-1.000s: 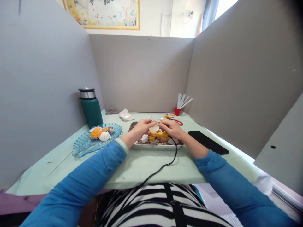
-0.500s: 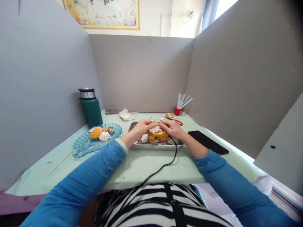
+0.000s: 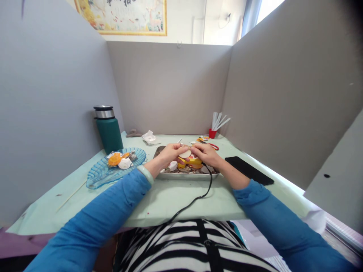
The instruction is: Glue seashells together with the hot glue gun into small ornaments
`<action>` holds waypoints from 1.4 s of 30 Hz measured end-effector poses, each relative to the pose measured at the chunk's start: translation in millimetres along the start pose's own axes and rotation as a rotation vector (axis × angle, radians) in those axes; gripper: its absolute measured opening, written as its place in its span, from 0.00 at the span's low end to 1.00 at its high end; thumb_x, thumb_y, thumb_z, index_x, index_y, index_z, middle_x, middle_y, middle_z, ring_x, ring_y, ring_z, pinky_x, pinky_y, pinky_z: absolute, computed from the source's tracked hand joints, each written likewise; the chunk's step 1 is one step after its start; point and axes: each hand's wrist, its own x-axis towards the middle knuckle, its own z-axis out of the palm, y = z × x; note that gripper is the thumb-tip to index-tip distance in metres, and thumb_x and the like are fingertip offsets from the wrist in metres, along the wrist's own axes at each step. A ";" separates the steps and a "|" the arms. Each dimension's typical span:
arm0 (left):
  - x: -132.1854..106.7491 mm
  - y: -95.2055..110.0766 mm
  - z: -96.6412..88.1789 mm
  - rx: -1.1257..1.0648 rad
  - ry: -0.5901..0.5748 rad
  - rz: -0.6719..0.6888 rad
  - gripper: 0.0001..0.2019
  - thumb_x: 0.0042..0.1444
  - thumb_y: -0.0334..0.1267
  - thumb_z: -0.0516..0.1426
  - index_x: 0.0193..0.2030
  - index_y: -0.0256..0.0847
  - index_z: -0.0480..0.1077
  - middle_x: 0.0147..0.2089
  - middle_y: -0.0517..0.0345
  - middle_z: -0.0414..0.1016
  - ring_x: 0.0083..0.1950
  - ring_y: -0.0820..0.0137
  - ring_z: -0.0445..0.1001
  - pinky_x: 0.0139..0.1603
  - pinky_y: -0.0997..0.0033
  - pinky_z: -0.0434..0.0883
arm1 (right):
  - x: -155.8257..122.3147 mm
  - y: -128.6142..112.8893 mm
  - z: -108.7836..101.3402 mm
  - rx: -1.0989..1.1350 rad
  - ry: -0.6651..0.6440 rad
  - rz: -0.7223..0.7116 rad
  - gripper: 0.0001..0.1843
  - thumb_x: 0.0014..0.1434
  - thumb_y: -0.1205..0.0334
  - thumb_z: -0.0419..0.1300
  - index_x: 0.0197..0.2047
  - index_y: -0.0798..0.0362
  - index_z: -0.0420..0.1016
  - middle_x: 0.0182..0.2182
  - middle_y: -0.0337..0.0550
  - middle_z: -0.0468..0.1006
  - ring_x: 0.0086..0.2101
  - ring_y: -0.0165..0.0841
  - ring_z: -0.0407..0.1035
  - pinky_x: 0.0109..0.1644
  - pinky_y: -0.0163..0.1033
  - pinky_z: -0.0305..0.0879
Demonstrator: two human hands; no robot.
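My left hand (image 3: 171, 152) is closed, pinching a pale flat rounded piece that looks like a shell (image 3: 185, 154). On the other side, the fingertips of my right hand (image 3: 207, 154) are closed at the same piece's edge, with a smaller brownish bit at its top that is too small to name. Just below both hands is a metal tray (image 3: 187, 176) of shells and small stones. Across it lies a yellow tool, apparently a glue gun (image 3: 191, 164), partly hidden by my fingers. Its black cord (image 3: 198, 197) runs down toward my lap.
To the left, a blue glass dish (image 3: 99, 177) holds orange and white shells, with a thin stick (image 3: 70, 195) beside it. A green bottle (image 3: 110, 134) stands behind. Red-handled scissors (image 3: 214, 146), a red cup (image 3: 212, 133) of white sticks and a black phone-like slab (image 3: 249, 170) are right.
Both hands stay over the tray with the pale shell between them. Only a very slight shift of the fingers and shell shows.
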 end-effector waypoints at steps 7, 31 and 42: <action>-0.7 2.2 1.2 0.029 -0.004 0.021 0.20 0.46 0.48 0.59 0.37 0.31 0.71 0.36 0.46 0.74 0.31 0.70 0.74 0.25 0.79 0.69 | 0.1 -2.3 -0.5 0.008 0.000 -0.001 0.21 0.60 0.51 0.46 0.21 0.55 0.63 0.19 0.37 0.64 0.23 0.26 0.56 0.29 0.32 0.52; 0.1 2.4 4.1 0.120 0.013 0.001 0.20 0.46 0.50 0.58 0.34 0.31 0.70 0.29 0.51 0.73 0.24 0.72 0.72 0.20 0.77 0.68 | 0.8 -2.3 -1.6 -0.021 -0.033 -0.002 0.21 0.60 0.52 0.46 0.19 0.54 0.61 0.18 0.36 0.62 0.22 0.25 0.56 0.28 0.32 0.52; -1.2 2.9 3.0 0.120 0.018 -0.031 0.20 0.44 0.50 0.59 0.33 0.32 0.70 0.26 0.56 0.71 0.20 0.75 0.71 0.22 0.76 0.68 | 0.1 -1.7 -1.8 -0.003 -0.058 -0.014 0.21 0.59 0.53 0.47 0.21 0.55 0.63 0.18 0.36 0.64 0.22 0.25 0.57 0.29 0.32 0.52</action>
